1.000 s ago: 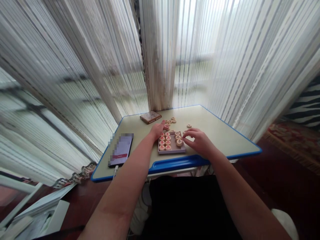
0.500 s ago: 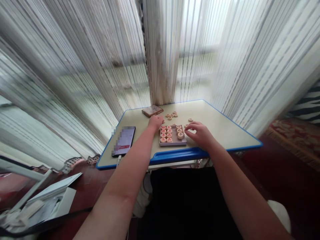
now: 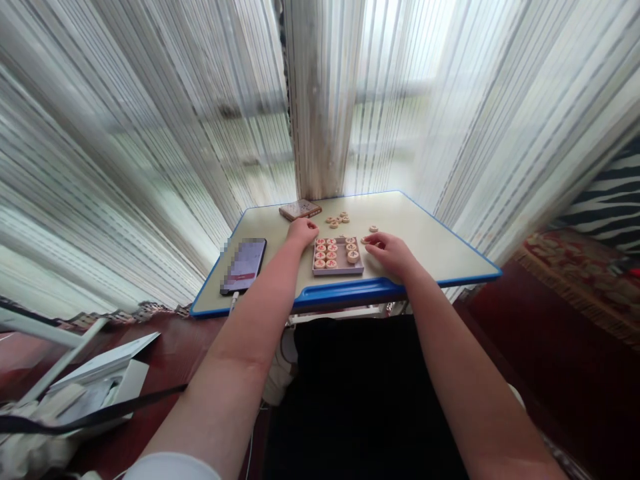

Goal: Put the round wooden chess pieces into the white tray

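Note:
A shallow open box (image 3: 345, 271) of xiangqi pieces lies on the table near its front edge. Pieces with red characters (image 3: 325, 255) fill two columns on its left; dark-lettered pieces (image 3: 352, 253) line its right side, with bare floor between. My left hand (image 3: 303, 232) is curled closed beyond the box's far left corner; whatever its fingers hold is hidden. To the box's right is my right hand (image 3: 393, 253), fingers bent with thumb and index apart, the fingertips at a loose xiangqi piece (image 3: 365, 241). Whether they touch it is unclear.
Several loose pieces (image 3: 339, 219) cluster farther back, with a single piece (image 3: 374, 229) to their right. A flat brown box (image 3: 300, 209) sits at the back left. A phone (image 3: 246, 263) with a cable (image 3: 234, 301) lies left. The table (image 3: 435, 240) has a blue rim.
The view has shifted slightly, so the table appears higher and further left. My left hand has curled and drawn away from the box; my right fingertips have moved toward the loose piece.

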A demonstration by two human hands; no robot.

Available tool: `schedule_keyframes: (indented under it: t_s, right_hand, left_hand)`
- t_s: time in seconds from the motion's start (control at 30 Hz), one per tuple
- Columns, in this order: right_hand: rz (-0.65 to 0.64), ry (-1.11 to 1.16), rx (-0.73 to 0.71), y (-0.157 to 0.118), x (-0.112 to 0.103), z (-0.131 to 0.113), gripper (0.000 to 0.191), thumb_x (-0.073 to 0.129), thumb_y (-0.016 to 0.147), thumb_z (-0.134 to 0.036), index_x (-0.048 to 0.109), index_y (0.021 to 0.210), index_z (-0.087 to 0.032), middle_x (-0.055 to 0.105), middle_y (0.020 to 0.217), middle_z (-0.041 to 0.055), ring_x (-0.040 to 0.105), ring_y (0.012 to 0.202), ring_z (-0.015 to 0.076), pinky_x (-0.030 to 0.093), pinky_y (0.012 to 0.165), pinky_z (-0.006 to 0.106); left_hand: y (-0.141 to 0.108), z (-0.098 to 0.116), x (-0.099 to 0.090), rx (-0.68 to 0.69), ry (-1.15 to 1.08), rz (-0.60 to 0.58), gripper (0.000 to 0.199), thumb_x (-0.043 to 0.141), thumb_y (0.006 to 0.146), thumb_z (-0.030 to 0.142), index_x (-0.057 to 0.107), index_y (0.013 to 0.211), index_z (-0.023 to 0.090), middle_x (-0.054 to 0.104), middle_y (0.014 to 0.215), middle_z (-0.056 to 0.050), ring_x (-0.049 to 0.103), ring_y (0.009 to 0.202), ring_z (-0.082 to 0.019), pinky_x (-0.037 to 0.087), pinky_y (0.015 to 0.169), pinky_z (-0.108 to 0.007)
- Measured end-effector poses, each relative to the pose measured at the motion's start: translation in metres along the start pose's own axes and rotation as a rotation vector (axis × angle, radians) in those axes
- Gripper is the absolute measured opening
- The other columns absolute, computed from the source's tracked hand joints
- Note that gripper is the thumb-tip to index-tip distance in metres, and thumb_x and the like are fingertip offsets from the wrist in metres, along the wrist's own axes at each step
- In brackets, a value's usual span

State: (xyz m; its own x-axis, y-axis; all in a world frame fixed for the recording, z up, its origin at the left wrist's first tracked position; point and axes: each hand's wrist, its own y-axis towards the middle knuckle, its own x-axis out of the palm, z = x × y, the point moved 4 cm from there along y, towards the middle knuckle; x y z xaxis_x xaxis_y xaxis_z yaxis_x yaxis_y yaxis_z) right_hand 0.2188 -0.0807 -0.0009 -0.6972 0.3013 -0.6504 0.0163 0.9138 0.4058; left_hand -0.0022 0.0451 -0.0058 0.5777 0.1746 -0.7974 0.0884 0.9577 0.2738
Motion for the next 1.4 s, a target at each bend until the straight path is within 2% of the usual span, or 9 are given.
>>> schedule_keyframes:
  t_s: [0.2,0.33,0.4,0.47,0.57,0.67,1.0,1.2,1.4]
  right_hand:
    - [-0.008,-0.002,0.015,0.0,0.0,0.0,0.018,0.056,0.075,-0.023,0.068,0.086,-0.018,0.069,0.083,0.0047,0.06,0.071,0.0151,0.047,0.072,0.028]
    - [-0.005,0.029,0.005,0.0,0.0,0.002,0.018,0.056,0.075,-0.023,0.067,0.088,-0.017,0.068,0.084,0.0049,0.058,0.068,0.014,0.048,0.069,0.028]
    - [0.014,0.079,-0.017,0.0,0.001,0.002,0.024,0.056,0.076,-0.024,0.065,0.098,-0.017,0.065,0.082,0.004,0.056,0.063,0.0124,0.048,0.066,0.028]
    - [0.041,0.143,-0.068,-0.001,0.0,0.0,0.034,0.056,0.077,-0.026,0.06,0.11,-0.019,0.063,0.082,0.0027,0.053,0.059,0.0108,0.048,0.064,0.027]
    - [0.063,0.209,-0.168,-0.005,-0.001,-0.006,0.041,0.055,0.08,-0.032,0.054,0.12,-0.022,0.06,0.085,0.0018,0.052,0.059,0.01,0.049,0.063,0.027]
    - [0.058,0.233,-0.213,-0.009,-0.003,-0.011,0.041,0.056,0.081,-0.037,0.055,0.119,-0.023,0.06,0.084,0.002,0.052,0.061,0.0103,0.05,0.063,0.027]
    - [0.028,0.287,-0.248,-0.015,-0.004,-0.021,0.03,0.055,0.083,-0.035,0.059,0.108,-0.02,0.066,0.09,0.006,0.062,0.076,0.0156,0.053,0.069,0.03]
    - [0.102,0.19,-0.305,-0.017,-0.006,-0.024,0.024,0.058,0.081,-0.032,0.064,0.102,-0.021,0.065,0.096,0.0058,0.06,0.067,0.0127,0.053,0.065,0.028]
    - [0.127,0.14,-0.294,-0.019,-0.009,-0.027,0.016,0.058,0.08,-0.029,0.063,0.092,-0.021,0.067,0.086,0.0044,0.061,0.07,0.0152,0.051,0.063,0.028]
  left_hand:
    - [-0.002,0.005,-0.005,0.01,-0.031,0.035,0.012,0.066,0.066,0.023,0.068,0.074,0.015,0.069,0.084,-0.01,0.062,0.08,-0.022,0.047,0.075,-0.032]
    - [-0.009,0.027,-0.008,0.117,-0.379,0.051,0.026,0.069,0.066,0.022,0.065,0.089,0.013,0.068,0.091,-0.009,0.061,0.081,-0.018,0.049,0.076,-0.031]
    - [-0.017,0.043,-0.005,0.174,-0.612,-0.063,0.036,0.073,0.062,0.022,0.062,0.095,0.011,0.068,0.092,-0.01,0.062,0.082,-0.017,0.05,0.076,-0.031]
    - [-0.027,0.059,0.0,0.218,-0.817,-0.284,0.042,0.075,0.061,0.025,0.061,0.097,0.011,0.068,0.094,-0.011,0.063,0.085,-0.018,0.05,0.079,-0.033]
    - [-0.042,0.076,0.002,0.256,-0.984,-0.51,0.047,0.077,0.06,0.027,0.06,0.101,0.012,0.068,0.094,-0.011,0.064,0.088,-0.018,0.049,0.082,-0.036]
    - [-0.049,0.082,-0.001,0.26,-0.99,-0.585,0.049,0.079,0.058,0.027,0.061,0.101,0.012,0.068,0.093,-0.01,0.064,0.086,-0.017,0.048,0.081,-0.036]
    - [-0.053,0.086,-0.001,0.254,-0.892,-0.613,0.051,0.08,0.054,0.022,0.064,0.101,0.012,0.065,0.088,-0.007,0.06,0.075,-0.012,0.048,0.072,-0.03]
    - [-0.054,0.088,0.0,0.284,-0.858,-0.641,0.047,0.08,0.053,0.021,0.065,0.097,0.011,0.064,0.085,-0.006,0.06,0.074,-0.012,0.048,0.071,-0.029]
    - [-0.056,0.089,-0.004,0.275,-0.835,-0.627,0.047,0.078,0.057,0.03,0.066,0.1,0.013,0.066,0.089,-0.008,0.06,0.075,-0.013,0.046,0.07,-0.028]
